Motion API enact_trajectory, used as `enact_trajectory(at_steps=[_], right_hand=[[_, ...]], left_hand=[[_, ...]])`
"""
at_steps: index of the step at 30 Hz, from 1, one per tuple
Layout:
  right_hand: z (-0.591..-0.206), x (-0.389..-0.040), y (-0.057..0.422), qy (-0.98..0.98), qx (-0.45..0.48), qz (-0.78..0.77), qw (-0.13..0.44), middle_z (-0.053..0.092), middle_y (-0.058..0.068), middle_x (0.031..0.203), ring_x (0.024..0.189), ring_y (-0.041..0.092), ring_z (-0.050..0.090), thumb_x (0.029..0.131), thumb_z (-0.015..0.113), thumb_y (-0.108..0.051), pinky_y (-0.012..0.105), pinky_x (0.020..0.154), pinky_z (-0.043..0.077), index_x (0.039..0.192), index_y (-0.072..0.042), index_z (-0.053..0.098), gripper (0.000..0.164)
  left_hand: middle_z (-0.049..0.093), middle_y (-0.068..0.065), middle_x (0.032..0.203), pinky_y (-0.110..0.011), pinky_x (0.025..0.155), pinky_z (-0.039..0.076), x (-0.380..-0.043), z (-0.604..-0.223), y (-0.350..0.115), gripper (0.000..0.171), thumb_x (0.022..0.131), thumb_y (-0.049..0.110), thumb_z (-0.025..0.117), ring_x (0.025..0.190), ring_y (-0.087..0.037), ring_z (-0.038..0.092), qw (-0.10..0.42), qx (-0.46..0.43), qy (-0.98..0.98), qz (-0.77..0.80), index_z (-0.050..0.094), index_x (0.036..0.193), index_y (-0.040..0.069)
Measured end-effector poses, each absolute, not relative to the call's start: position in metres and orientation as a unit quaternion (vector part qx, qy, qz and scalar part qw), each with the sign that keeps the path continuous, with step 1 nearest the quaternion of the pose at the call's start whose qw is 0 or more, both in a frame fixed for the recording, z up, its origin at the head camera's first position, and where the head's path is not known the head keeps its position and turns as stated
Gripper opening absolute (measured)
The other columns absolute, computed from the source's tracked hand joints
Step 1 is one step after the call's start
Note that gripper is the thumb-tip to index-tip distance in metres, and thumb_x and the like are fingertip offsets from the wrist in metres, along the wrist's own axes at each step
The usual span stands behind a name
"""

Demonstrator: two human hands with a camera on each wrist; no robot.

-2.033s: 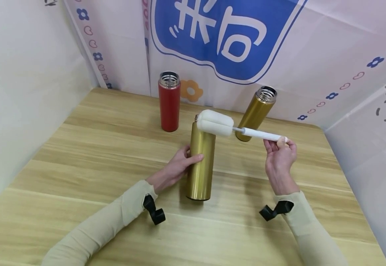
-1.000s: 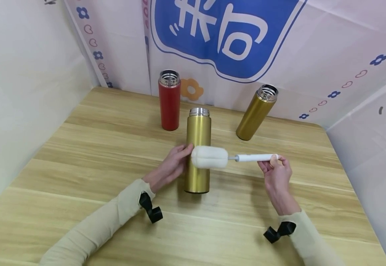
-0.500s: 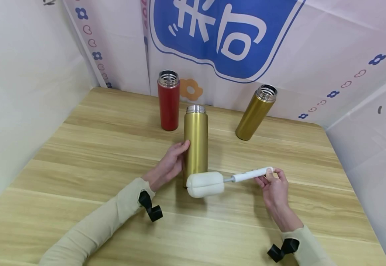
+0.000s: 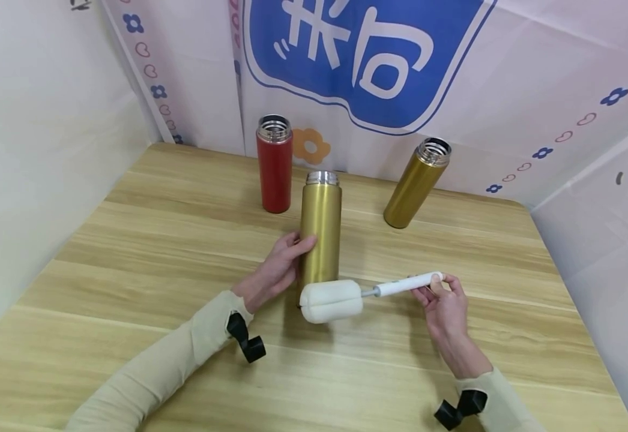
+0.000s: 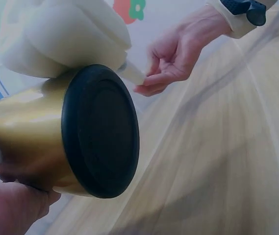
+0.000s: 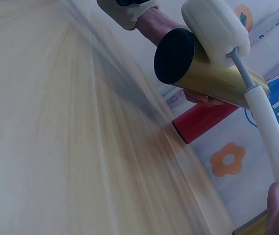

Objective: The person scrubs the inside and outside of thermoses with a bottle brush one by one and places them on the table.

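Observation:
My left hand (image 4: 277,267) grips a gold thermos bottle (image 4: 322,234) round its middle. The bottle has no lid, and its steel neck points up and away; its black base (image 5: 102,132) shows in the left wrist view, raised off the table. My right hand (image 4: 447,309) pinches the end of a white handle (image 4: 408,284) belonging to a bottle brush. The brush's white sponge head (image 4: 331,301) lies against the lower side of the gold bottle, covering part of its bottom end.
Towards the back of the wooden table (image 4: 146,264) stand a lidless red thermos bottle (image 4: 275,174) on the left and a second lidless gold thermos bottle (image 4: 413,189) on the right. A printed cloth backdrop (image 4: 195,72) rises behind them.
The sponge head has gone from the gold bottle's neck down along its side to the bottom end, as my right hand came down and nearer. My left hand keeps its hold.

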State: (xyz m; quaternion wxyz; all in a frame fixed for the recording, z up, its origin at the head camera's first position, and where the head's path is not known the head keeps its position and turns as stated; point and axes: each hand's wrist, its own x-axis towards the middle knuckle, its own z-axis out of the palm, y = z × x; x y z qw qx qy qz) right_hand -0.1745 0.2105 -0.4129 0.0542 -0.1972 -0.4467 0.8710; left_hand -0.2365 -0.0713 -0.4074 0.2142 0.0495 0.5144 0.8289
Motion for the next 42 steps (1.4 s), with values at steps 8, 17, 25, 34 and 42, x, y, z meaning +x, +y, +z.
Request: enact_trajectory(at_steps=[8, 17, 25, 34, 42], right_hand=[[-0.412, -0.183, 0.207, -0.431, -0.225, 0.871, 0.067, 0.059, 0.008, 0.078, 0.071, 0.018, 0.071, 0.098, 0.039, -0.008, 0.023, 0.067, 0.058, 0.092, -0.007, 0.038, 0.006], [-0.405, -0.204, 0.209, -0.398, -0.238, 0.881, 0.092, 0.060, 0.010, 0.078, 0.069, 0.018, 0.070, 0.098, 0.038, -0.007, 0.025, 0.068, 0.058, 0.092, -0.007, 0.033, 0.008], [-0.393, -0.225, 0.209, -0.367, -0.248, 0.886, 0.138, 0.052, 0.009, 0.078, 0.060, 0.015, 0.064, 0.097, 0.039, -0.005, 0.026, 0.062, 0.058, 0.093, -0.006, 0.034, 0.006], [-0.377, -0.246, 0.210, -0.330, -0.247, 0.893, 0.179, 0.054, 0.011, 0.075, 0.057, 0.017, 0.065, 0.097, 0.039, -0.005, 0.027, 0.059, 0.058, 0.090, -0.004, 0.034, 0.009], [-0.368, -0.260, 0.209, -0.309, -0.253, 0.894, 0.204, 0.052, 0.011, 0.078, 0.056, 0.017, 0.065, 0.097, 0.041, -0.005, 0.029, 0.058, 0.058, 0.087, -0.005, 0.036, 0.011]], left_hand=[[0.056, -0.001, 0.104, -0.027, 0.088, 0.048, -0.233, -0.408, -0.070, 0.060, 0.093, 0.028, 0.057, 0.095, -0.012, 0.058, 0.220, 0.053, 0.503, 0.834, 0.031, 0.136, -0.005], [0.055, 0.001, 0.107, -0.027, 0.092, 0.043, -0.229, -0.408, -0.070, 0.050, 0.098, 0.022, 0.047, 0.101, -0.010, 0.053, 0.231, 0.063, 0.511, 0.826, 0.032, 0.137, -0.005], [0.055, 0.001, 0.109, -0.031, 0.093, 0.045, -0.227, -0.411, -0.071, 0.058, 0.095, 0.026, 0.052, 0.100, -0.011, 0.056, 0.246, 0.092, 0.508, 0.821, 0.026, 0.140, 0.000], [0.053, -0.002, 0.111, -0.033, 0.087, 0.048, -0.226, -0.408, -0.070, 0.047, 0.097, 0.019, 0.046, 0.096, -0.014, 0.058, 0.249, 0.090, 0.512, 0.817, 0.024, 0.138, 0.009], [0.052, -0.004, 0.114, -0.034, 0.091, 0.047, -0.226, -0.408, -0.070, 0.054, 0.096, 0.026, 0.050, 0.100, -0.015, 0.057, 0.252, 0.102, 0.503, 0.820, 0.023, 0.140, 0.011]])
